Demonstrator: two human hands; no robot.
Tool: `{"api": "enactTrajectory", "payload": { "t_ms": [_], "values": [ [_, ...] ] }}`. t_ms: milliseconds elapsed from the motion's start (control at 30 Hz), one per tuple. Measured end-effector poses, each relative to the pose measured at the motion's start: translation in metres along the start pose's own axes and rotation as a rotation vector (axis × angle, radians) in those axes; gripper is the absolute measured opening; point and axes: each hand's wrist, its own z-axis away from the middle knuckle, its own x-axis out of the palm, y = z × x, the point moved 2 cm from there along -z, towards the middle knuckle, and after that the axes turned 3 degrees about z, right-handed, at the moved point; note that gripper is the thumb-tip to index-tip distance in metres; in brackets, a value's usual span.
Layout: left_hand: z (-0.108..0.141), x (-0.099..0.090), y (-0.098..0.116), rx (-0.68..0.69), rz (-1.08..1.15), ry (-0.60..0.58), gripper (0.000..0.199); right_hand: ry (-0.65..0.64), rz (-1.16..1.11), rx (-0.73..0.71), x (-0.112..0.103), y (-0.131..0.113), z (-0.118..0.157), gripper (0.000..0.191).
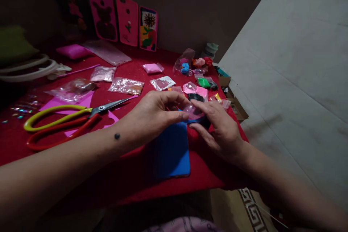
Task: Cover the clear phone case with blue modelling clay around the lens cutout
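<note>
In dim light, a dark wall (185,7) stands beyond the fingers (174,97), a red-covered surface (206,174) beneath, pale tiled floor (299,61) rightward.

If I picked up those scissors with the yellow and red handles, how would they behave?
The scissors would probably feel stiff, since the blades look metal. The yellow handle and red handle stand apart, joined at a pivot, so they might swing when lifted. Lying flat, they seem unlikely to roll.
</note>
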Motion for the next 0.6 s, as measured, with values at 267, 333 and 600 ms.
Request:
{"api": "enactTrajectory", "payload": {
  "t_ms": [267,333,600],
  "values": [
    [-0.003,-0.015,0.01,0.152,-0.015,0.175,0.013,-0.035,0.054,-0.038,-0.009,0.0,-0.04,0.036],
    [-0.003,-0.019,0.014,0.187,-0.09,0.231,0.013,-0.017,0.056,-0.018,-0.008,-0.001,-0.045,0.036],
    [-0.004,-0.024,0.017,0.194,-0.188,0.225,0.016,0.02,-0.023,0.073,0.009,0.002,-0.035,0.043]
  ]
}}
